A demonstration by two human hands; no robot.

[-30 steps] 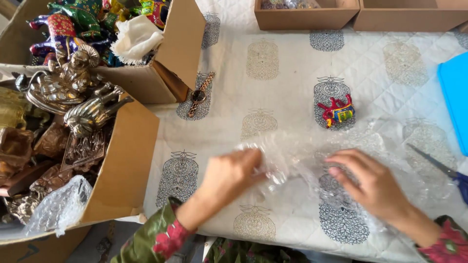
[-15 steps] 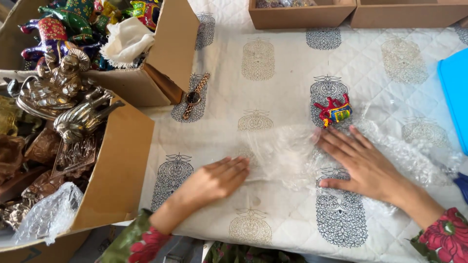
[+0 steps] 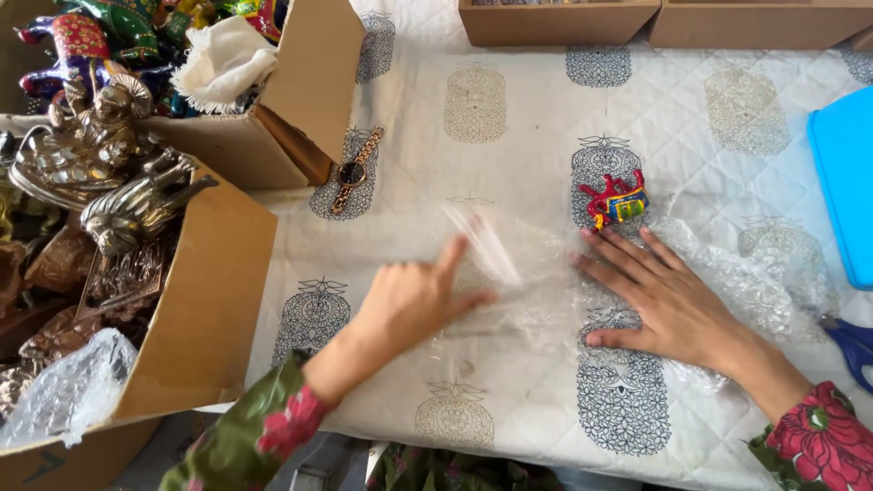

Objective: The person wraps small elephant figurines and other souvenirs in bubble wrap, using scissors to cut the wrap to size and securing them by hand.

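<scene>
A sheet of clear bubble wrap (image 3: pixel 546 291) lies spread on the white quilted cloth (image 3: pixel 509 136) with grey printed motifs. My left hand (image 3: pixel 414 305) rests on the sheet's left part, fingers apart, blurred by motion. My right hand (image 3: pixel 659 295) lies flat on the sheet's right part with its fingers spread. Just beyond my right fingertips stands a small painted figurine (image 3: pixel 618 200), red, blue and yellow, on the wrap's far edge. Neither hand holds anything.
A wristwatch (image 3: pixel 355 171) lies near an open cardboard box (image 3: pixel 300 91) of colourful figures and white cloth. A second box (image 3: pixel 195 309) at left holds metal statues and bubble wrap. Blue tray (image 3: pixel 846 191) and scissors (image 3: pixel 850 341) at right; two boxes (image 3: pixel 564 23) at the back.
Both hands went from bunching the bubble wrap to pressing it flat. My right hand slid up toward the figurine; my left hand keeps sweeping across the sheet.
</scene>
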